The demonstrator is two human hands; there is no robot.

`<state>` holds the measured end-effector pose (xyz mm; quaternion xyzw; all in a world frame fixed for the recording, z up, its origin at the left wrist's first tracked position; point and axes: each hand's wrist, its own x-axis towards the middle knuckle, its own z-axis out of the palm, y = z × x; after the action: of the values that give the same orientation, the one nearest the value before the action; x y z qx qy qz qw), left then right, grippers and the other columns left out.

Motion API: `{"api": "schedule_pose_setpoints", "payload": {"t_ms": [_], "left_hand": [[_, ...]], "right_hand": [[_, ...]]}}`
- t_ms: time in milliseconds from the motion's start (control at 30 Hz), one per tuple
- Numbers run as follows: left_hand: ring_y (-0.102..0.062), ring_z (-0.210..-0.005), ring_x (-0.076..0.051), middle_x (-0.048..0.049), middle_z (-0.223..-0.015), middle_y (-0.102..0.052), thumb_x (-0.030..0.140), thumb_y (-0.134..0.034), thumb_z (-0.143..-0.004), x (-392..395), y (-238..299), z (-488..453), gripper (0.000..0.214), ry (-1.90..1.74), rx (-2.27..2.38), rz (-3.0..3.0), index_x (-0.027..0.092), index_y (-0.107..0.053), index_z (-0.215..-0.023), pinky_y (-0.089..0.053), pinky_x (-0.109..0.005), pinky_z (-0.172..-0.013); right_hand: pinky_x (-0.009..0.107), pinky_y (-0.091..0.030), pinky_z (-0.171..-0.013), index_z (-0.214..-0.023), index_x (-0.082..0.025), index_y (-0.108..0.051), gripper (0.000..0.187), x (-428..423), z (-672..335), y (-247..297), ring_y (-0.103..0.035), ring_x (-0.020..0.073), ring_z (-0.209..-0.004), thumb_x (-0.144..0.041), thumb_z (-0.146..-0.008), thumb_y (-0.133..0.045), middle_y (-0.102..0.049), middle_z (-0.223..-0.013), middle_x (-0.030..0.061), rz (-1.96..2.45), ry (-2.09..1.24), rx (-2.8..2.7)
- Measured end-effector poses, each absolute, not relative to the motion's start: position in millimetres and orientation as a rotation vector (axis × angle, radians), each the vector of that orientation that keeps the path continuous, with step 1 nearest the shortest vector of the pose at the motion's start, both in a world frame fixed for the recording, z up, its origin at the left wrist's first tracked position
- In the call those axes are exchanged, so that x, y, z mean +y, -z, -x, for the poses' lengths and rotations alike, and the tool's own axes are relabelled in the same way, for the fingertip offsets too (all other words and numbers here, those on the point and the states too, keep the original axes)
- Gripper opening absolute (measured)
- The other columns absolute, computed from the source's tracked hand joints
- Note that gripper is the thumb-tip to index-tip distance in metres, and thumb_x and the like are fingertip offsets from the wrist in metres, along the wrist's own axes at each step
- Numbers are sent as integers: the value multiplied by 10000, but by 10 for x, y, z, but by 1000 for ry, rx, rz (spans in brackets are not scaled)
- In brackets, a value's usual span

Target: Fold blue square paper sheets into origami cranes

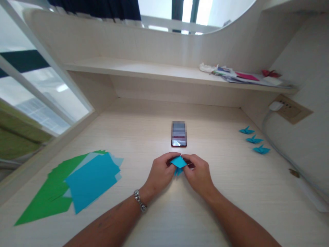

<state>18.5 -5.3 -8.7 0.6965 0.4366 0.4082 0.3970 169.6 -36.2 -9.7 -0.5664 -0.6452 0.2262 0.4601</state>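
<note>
A small piece of folded blue origami paper (179, 162) is pinched between both hands above the desk, with narrow points showing below its diamond-shaped top. My left hand (162, 171) grips its left side, thumb underneath and fingers curled at the far edge. On the opposite side my right hand (199, 171) holds it the same way. Fingertips hide parts of the folds. Three finished-looking blue paper cranes (254, 139) stand in a row at the right of the desk. Blue paper sheets (94, 180) lie fanned over green paper sheets (46, 199) at the left.
A phone (179, 134) lies just beyond my hands on the desk (128, 137). Papers (246, 77) are piled on the shelf (144, 70) at the back. At the right, a white cable (272, 142) runs from a wall socket (290, 109) down along the desk's side.
</note>
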Motion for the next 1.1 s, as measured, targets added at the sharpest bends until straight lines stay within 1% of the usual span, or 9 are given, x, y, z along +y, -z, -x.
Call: {"api": "schedule_pose_setpoints", "payload": {"t_ms": [133,267,467,567,667,733,800,933,1100], "left_hand": [[-647,-931,-186,-52,-1058,-694,72,-547,-739,-63,99,-195,386,-1039,1079,-1699,189,-648,-1093,-517,-320,-851],[-656,-898,-176,-51,-1026,-701,62,-553,-732,-84,106,-204,401,-1056,1067,-1659,180,-631,-1108,-531,-307,-822],[-630,-968,-186,-51,-1074,-683,23,-540,-717,-73,99,-194,416,-1113,1070,-1664,186,-656,-1082,-503,-320,-875],[-631,-960,-195,-54,-1047,-691,17,-558,-700,-42,81,-182,402,-1128,1052,-1622,178,-672,-1050,-501,-329,-874],[-647,-896,-203,-59,-971,-708,28,-590,-684,-10,56,-177,347,-1129,1055,-1533,158,-689,-990,-526,-323,-808],[-652,-877,-207,-66,-955,-713,41,-601,-686,4,43,-180,320,-1133,1063,-1481,149,-694,-973,-536,-320,-780],[-654,-884,-214,-71,-964,-716,67,-613,-699,8,34,-184,293,-1139,1070,-1463,149,-698,-967,-536,-327,-788],[-657,-889,-216,-71,-961,-721,117,-632,-720,-10,31,-188,256,-1139,1065,-1500,158,-710,-960,-528,-335,-812],[-655,-908,-215,-70,-997,-718,133,-632,-726,-16,52,-185,284,-1117,1043,-1487,173,-709,-997,-531,-322,-800]], "right_hand": [[308,-485,-681,-976,-230,-685,378,-367,-1686,97,-609,197,-781,-55,-686,-519,-673,-882,44,1385,-524,-1588],[313,-480,-696,-943,-208,-679,348,-368,-1687,110,-609,198,-774,-45,-685,-512,-672,-862,50,1412,-452,-1592],[310,-482,-664,-972,-216,-665,341,-385,-1659,79,-595,189,-737,-63,-707,-516,-655,-856,52,1371,-434,-1651],[332,-492,-700,-1037,-235,-653,349,-414,-1640,19,-592,190,-755,-96,-738,-538,-649,-902,58,1289,-501,-1661],[354,-499,-736,-1094,-247,-643,353,-440,-1636,-35,-590,203,-800,-178,-750,-610,-641,-947,67,1209,-619,-1645],[339,-509,-715,-1094,-241,-648,319,-433,-1645,-35,-596,204,-827,-256,-776,-621,-636,-988,75,1192,-748,-1551],[318,-516,-680,-1054,-229,-667,265,-397,-1658,5,-605,201,-837,-325,-824,-575,-638,-1017,80,1225,-863,-1377],[304,-515,-615,-1028,-212,-691,313,-292,-1674,131,-615,195,-764,-409,-808,-587,-680,-952,76,1280,-1053,-1177],[292,-509,-577,-1030,-199,-694,351,-254,-1678,156,-613,175,-686,-406,-750,-655,-698,-857,63,1229,-1196,-1109]]}}
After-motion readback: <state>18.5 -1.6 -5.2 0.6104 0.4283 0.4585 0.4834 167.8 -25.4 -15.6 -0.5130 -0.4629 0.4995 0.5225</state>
